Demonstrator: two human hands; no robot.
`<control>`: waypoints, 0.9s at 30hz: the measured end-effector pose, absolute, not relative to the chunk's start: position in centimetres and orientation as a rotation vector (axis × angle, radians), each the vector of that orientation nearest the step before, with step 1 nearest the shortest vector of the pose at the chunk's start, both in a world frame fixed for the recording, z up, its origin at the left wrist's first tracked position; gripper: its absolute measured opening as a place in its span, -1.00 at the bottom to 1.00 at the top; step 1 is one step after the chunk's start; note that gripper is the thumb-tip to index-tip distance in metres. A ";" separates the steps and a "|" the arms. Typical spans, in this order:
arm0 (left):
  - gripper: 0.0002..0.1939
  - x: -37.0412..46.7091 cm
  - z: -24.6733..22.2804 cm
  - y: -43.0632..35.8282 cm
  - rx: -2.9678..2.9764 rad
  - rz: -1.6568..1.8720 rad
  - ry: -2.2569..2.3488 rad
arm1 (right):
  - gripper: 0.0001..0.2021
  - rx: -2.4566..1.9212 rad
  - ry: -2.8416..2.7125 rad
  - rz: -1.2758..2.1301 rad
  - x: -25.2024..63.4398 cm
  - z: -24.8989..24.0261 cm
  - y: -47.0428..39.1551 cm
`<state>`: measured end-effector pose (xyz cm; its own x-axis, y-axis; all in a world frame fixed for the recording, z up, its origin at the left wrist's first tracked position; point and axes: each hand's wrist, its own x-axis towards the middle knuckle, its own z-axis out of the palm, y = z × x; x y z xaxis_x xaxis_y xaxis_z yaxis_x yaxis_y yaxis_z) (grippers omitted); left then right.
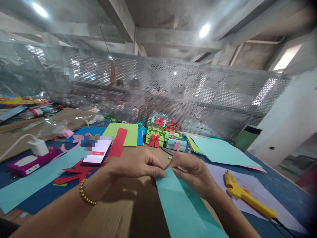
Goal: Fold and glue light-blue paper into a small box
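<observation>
A long light blue paper strip [179, 201] hangs from both hands toward the bottom edge, with a crease across it. My left hand [143, 163] pinches its upper left corner between thumb and fingers. My right hand [192, 170] grips the top edge close beside, its fingers closed on the paper. The two sets of fingertips nearly meet. Beneath them lies a brown cardboard sheet [114, 211]. Past the hands, scissors [168, 151] lie partly hidden, near small folded paper boxes [164, 134] with red and pink bows.
At right, a yellow glue gun [250, 198] rests on pale purple paper [220, 175]. To the left are a phone [97, 150], a red strip [118, 142], a purple power strip [33, 162] and red cutouts [76, 172]. A perforated metal screen [153, 89] stands behind.
</observation>
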<state>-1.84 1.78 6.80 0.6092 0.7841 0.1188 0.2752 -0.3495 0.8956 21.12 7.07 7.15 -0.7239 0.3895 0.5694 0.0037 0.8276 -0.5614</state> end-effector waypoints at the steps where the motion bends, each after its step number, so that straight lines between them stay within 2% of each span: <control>1: -0.63 -1.8 6.8 1.7 1.918 0.694 0.862 | -0.68 -0.280 -2.298 0.699 21.1 7.1 7.1; 11: -0.73 -1.6 7.2 1.3 1.948 0.677 1.048 | -0.81 -0.309 -2.317 0.596 20.7 6.9 6.6; 18: -0.61 -1.5 6.2 2.0 2.043 0.770 1.060 | -0.81 -0.415 -2.279 0.534 20.5 6.3 6.7; 23: -0.60 -1.6 6.5 1.8 2.051 0.733 1.045 | -0.82 -0.486 -2.328 0.679 20.8 6.9 6.8; 27: -0.65 -1.8 6.9 1.7 2.012 0.690 1.018 | -0.74 -0.563 -2.396 0.803 21.1 7.3 6.7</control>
<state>-1.75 1.69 6.89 0.5355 0.8357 0.1220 0.4228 -0.3903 0.8179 21.05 6.72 7.34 -0.7636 0.5355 0.3608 0.2098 0.7342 -0.6457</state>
